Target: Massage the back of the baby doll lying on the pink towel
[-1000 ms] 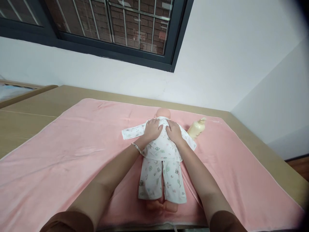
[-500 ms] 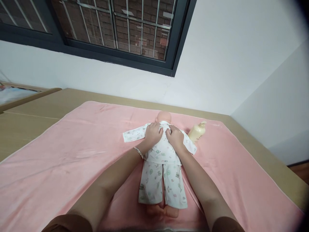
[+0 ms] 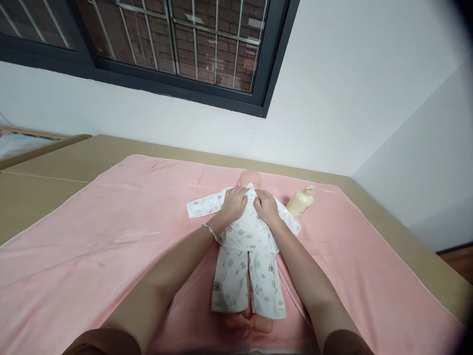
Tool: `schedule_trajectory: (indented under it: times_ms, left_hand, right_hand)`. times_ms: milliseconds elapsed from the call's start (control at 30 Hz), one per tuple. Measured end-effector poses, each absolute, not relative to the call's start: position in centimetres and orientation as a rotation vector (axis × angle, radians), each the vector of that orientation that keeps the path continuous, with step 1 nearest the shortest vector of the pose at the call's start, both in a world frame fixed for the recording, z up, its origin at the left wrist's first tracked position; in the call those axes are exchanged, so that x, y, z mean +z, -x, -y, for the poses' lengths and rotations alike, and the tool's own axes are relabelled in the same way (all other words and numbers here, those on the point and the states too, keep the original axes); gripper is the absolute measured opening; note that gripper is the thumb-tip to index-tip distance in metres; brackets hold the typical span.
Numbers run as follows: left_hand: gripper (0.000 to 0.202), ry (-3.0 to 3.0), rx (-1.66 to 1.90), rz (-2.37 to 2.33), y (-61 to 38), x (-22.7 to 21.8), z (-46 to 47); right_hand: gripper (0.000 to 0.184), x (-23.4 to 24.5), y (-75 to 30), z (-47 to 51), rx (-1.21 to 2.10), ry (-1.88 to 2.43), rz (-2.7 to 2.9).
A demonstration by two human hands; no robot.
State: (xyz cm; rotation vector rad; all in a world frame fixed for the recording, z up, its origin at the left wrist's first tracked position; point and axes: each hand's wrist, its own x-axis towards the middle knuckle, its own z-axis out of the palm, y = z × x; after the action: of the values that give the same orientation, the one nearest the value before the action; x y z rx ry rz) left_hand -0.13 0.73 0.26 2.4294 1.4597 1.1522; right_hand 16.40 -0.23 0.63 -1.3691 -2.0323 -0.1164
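Note:
A baby doll (image 3: 248,256) in white printed pyjamas lies face down on a pink towel (image 3: 111,231), head away from me. My left hand (image 3: 233,203) rests on the doll's upper back at the left shoulder, fingers flat and slightly curled on the cloth. Beside it, my right hand (image 3: 266,207) presses the right shoulder the same way. The two hands almost touch at the doll's neck. A silver bracelet (image 3: 209,230) is on my left wrist. The doll's bare feet (image 3: 248,323) point toward me.
A cream lotion bottle (image 3: 301,200) lies on the towel just right of the doll's shoulder. The towel covers a tan table (image 3: 55,167) set against a white wall under a dark barred window (image 3: 166,44). A wooden frame edge (image 3: 33,148) shows far left.
Both hands have slid a little inward and up along the doll's back toward the neck. The doll and the bottle have stayed put.

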Motion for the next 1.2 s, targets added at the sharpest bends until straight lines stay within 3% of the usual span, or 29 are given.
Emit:
schedule_trajectory:
  times_ms: [167,400,700,967,1200]
  left_hand:
    - [0.029,-2.353,1.253,-1.587,-0.2,0.1,-0.5]
    - [0.044,-2.379,1.098,-1.47,0.0,-0.2,-1.7]
    - [0.032,-2.278,1.238,-1.548,-0.2,0.2,-0.6]
    - [0.044,-2.371,1.109,-1.468,0.0,-0.1,-1.6]
    - [0.031,-2.28,1.262,-1.573,-0.2,-0.1,-0.8]
  right_hand:
    - [0.038,0.8,-16.0,0.8,-0.148,1.498,1.959]
    - [0.049,0.8,-16.7,-0.4,-0.101,1.432,2.147]
    - [0.035,0.6,-15.9,1.0,-0.06,1.467,1.854]
    - [0.05,0.6,-16.9,-0.4,-0.011,1.365,2.085]
    - [0.04,0.5,-16.1,0.7,-0.05,1.439,1.893]
